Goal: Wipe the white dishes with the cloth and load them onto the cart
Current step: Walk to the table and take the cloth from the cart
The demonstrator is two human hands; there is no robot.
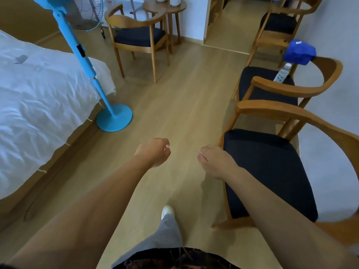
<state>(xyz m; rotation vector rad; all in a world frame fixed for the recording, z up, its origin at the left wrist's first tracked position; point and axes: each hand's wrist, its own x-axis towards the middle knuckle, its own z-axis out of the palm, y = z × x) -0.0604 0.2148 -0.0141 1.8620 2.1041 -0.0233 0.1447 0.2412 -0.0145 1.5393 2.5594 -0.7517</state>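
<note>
My left hand (pixel 153 151) hangs over the floor (pixel 186 105), fingers loosely curled, holding nothing. My right hand (pixel 213 162) is the same: relaxed, empty, just beside the near chair (pixel 272 167) and not touching its seat. No white dishes, cloth or cart appear in view; I cannot tell where they are. White items stand on the round tabletop (pixel 165 6) far ahead, too cropped to identify.

Risk noted: the path forward is narrow, between the bed (pixel 38 98) with the blue fan (pixel 114 117) on one side and the row of chairs on the other. In my judgement, a careless stride could clip the fan base or a chair arm. One shoe (pixel 168 210) is forward.
</note>
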